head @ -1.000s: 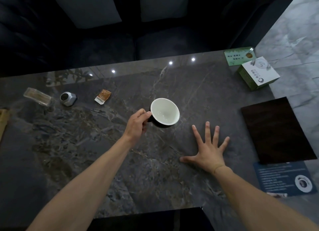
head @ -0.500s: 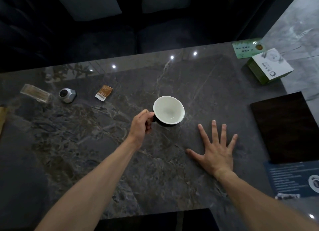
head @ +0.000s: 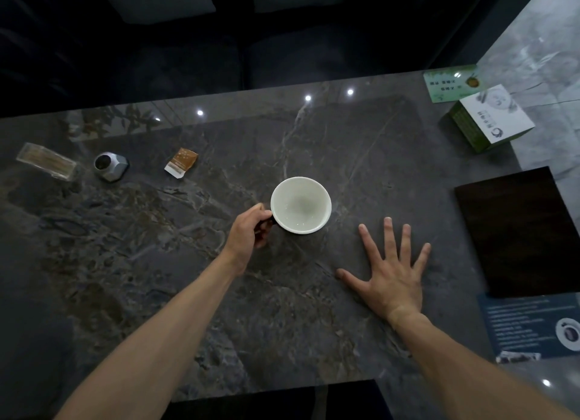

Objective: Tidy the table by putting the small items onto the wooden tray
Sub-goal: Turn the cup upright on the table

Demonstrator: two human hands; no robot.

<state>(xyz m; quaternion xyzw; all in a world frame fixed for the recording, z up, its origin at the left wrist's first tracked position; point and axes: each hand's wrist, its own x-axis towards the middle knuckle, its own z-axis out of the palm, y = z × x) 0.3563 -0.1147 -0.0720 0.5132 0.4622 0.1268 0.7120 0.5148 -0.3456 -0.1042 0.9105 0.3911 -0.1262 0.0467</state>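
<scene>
**Left grip on the cup handle, tray well off to the right**

Left grip [head: 251, 228] is curled round the dark handle of the round white ceramic cup [head: 300, 205], thumb on top near the rim, fingers tucked under. The right hand [head: 394, 273] lies flat on the dark marbled stone tabletop [head: 157, 262] with its fingers spread, holding nothing, nearer the camera and to the right of the cup. Whether the cup stands on the tabletop or is just off it cannot be told from this view.

Taking the cup as the landmark: the dark wooden tray [head: 518, 231] lies well apart to its right, at the tabletop's edge, with nothing on it. Well to the cup's left sit three small items in a row: a small brown and white paper sachet [head: 181, 162], beyond it a small silver faceted metal container [head: 110, 166], and farthest out a clear plastic box of toothpicks [head: 46, 161]. Beyond the tray, to the cup's far right, stands a green and white cardboard box [head: 489, 118].

Risks, as I judge them: the cup shows a wet sheen inside, so tilting it on the long carry could spill drops. The handle hold is narrow, so the cup may swing or slip. The flat right hand lies close to the direct path to the tray and could be clipped.
</scene>
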